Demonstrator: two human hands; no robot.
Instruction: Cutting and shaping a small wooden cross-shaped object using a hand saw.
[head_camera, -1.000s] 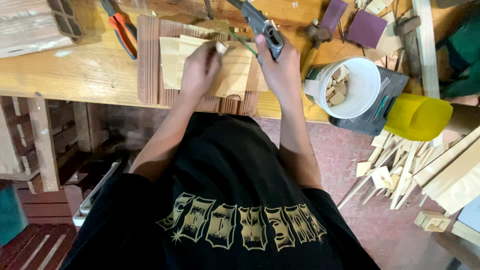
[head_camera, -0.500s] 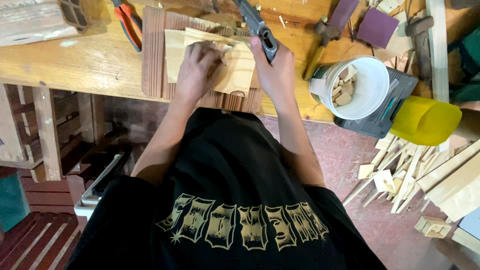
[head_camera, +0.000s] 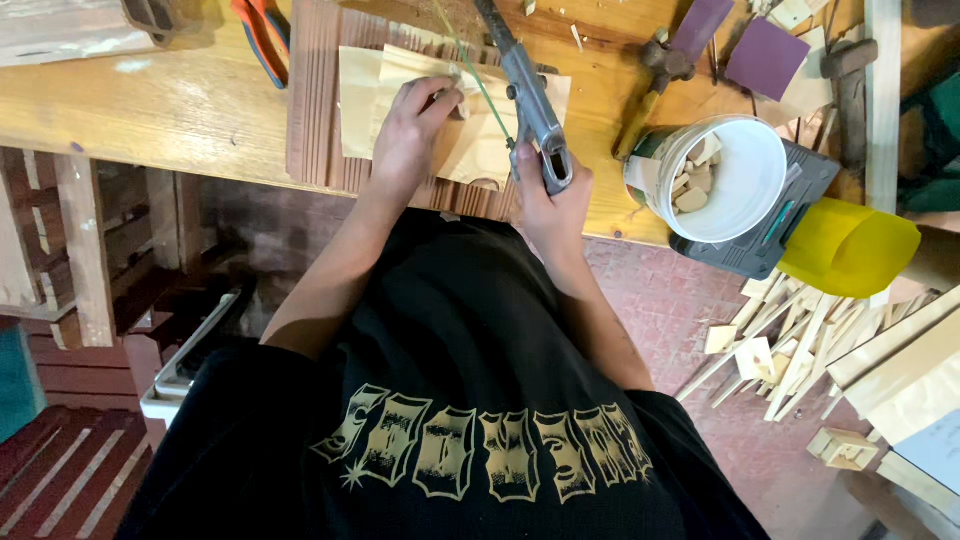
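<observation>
Fingers of right hand (head_camera: 548, 192) clasp metal tool (head_camera: 528, 95) pointing away; left hand (head_camera: 410, 135) presses plywood (head_camera: 470, 150).

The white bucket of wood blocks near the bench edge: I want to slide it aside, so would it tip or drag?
The white bucket is broad, so probably stable. Only a few wood blocks show inside, so likely light and easy to slide. It sits partly on a grey case near the bench edge, so it might rock.
</observation>
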